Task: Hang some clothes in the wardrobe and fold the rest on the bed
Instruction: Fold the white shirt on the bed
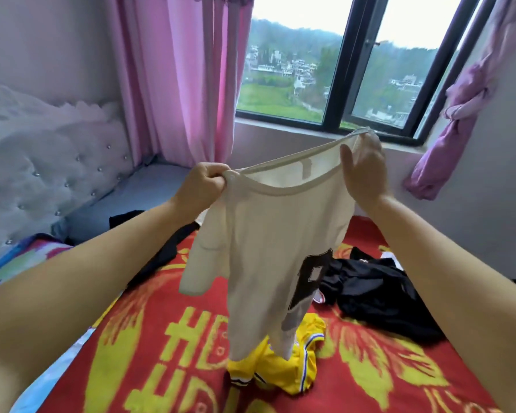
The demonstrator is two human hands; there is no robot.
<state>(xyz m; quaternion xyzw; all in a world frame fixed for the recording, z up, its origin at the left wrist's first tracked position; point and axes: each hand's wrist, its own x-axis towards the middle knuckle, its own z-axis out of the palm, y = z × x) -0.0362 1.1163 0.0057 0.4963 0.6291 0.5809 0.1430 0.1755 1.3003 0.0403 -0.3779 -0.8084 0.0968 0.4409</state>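
Note:
I hold a cream T-shirt (268, 234) with a black letter print up in the air over the bed (370, 368). My left hand (204, 181) pinches its left shoulder at the neckline. My right hand (365, 168) grips the right shoulder, thumb in front of the cloth. The shirt hangs down with one short sleeve dangling at the left. Under its hem a yellow jersey (283, 362) lies crumpled on the red and yellow bedspread. A black garment (379, 296) is heaped to the right, and another black piece (164, 248) lies to the left behind the shirt.
A padded white headboard (42, 162) stands at the left beside pink curtains (185, 79). A dark-framed window (340, 70) is straight ahead, with a tied pink curtain (456, 114) at the right wall. A colourful sheet (21, 257) shows at the bed's left edge.

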